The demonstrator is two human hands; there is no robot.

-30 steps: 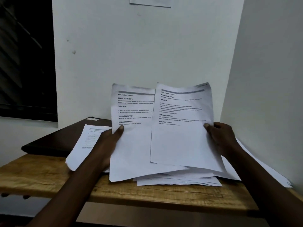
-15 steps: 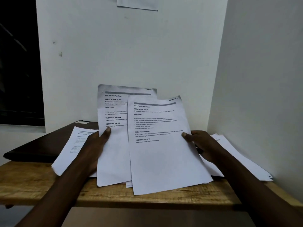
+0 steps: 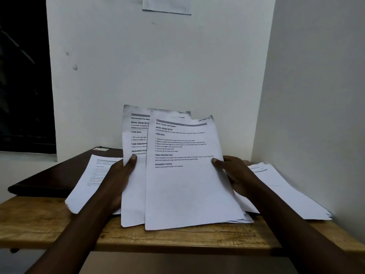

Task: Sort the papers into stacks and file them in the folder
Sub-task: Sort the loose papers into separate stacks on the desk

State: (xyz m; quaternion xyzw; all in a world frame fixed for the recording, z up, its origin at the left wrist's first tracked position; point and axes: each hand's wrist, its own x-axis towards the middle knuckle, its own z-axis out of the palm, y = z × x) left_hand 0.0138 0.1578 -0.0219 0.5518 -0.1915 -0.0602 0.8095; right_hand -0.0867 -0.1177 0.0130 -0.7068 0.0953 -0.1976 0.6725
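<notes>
Papers (image 3: 177, 175) stand tilted in both hands: my left hand (image 3: 118, 180) pinches the rear sheet (image 3: 134, 194), my right hand (image 3: 237, 175) the front sheet (image 3: 189, 202), thumbs in front, other fingers hidden behind. I count two held sheets, one loose sheet (image 3: 88, 186) left and one stack (image 3: 286, 194) right on the counter (image 3: 177, 240). Pages fanned under the front sheet I cannot count.

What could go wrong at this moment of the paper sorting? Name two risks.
The right hand pinches the front sheet by one edge; the loose sheets fanned beneath it could slide apart. The left hand reaches over the flat sheet at left; moving it might sweep that sheet off the wooden table.
</notes>
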